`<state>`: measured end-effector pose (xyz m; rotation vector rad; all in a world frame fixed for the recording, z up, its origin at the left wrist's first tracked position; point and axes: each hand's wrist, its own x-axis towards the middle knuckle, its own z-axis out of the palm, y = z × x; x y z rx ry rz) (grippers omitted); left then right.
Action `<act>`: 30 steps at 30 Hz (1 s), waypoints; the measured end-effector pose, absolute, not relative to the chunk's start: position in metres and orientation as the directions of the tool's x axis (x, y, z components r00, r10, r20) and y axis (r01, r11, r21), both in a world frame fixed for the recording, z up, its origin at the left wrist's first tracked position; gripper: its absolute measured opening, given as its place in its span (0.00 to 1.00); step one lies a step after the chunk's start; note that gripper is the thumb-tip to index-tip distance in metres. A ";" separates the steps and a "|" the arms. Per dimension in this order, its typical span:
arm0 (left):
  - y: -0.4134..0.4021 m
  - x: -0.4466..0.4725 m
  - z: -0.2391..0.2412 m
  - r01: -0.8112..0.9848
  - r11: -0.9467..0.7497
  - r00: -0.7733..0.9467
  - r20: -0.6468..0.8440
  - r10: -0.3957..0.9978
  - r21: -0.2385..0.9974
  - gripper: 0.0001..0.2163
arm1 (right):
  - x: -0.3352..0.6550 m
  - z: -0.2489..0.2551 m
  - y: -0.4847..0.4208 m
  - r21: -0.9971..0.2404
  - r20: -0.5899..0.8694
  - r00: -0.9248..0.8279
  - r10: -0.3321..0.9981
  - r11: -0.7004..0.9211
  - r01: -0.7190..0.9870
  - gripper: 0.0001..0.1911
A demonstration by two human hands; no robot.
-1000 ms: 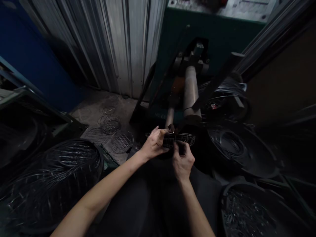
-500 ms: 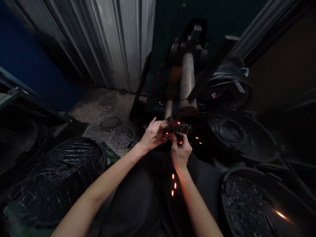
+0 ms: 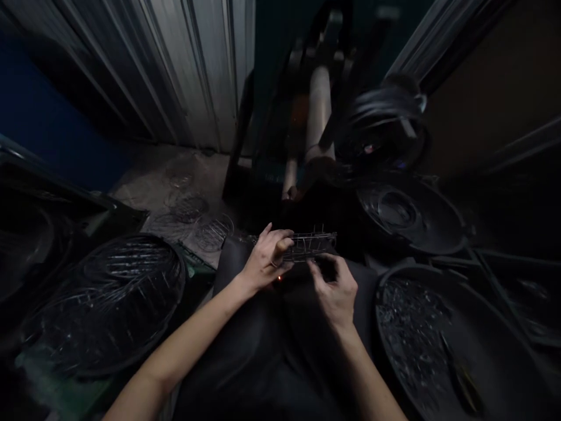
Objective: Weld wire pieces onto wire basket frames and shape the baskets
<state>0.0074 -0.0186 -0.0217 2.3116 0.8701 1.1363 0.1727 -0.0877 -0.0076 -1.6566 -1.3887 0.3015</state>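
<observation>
My left hand (image 3: 267, 257) is closed around the left end of a small wire basket (image 3: 309, 240), which has thin metal rods and short uprights. It is held over dark cloth on my lap, in front of a welding machine (image 3: 319, 111) with thick cylindrical arms. My right hand (image 3: 335, 286) is bent, with thumb and fingertips at the basket's lower right edge, seemingly pinching it. Dim light and blur hide the exact contact. A single orange spark (image 3: 279, 278) glows below the left hand.
On the left, a round container (image 3: 175, 316) is heaped with wire grids. Round wire pieces (image 3: 188, 207) lie on the floor. At right stand a basin (image 3: 442, 234) with wire rings and a basin (image 3: 380, 316) of small metal parts and a tool (image 3: 464, 380). A corrugated wall (image 3: 197, 76) rises behind.
Both hands and the basket have come away from the machine's arms, toward me. The many sparks are gone except one. The right hand has shifted right and down, and the view has shifted.
</observation>
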 end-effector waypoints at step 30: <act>-0.058 -0.007 -0.041 0.570 -0.611 0.599 0.232 0.767 0.549 0.35 | 0.162 -0.026 -0.125 -0.486 0.326 0.166 0.931 0.015 0.874 0.12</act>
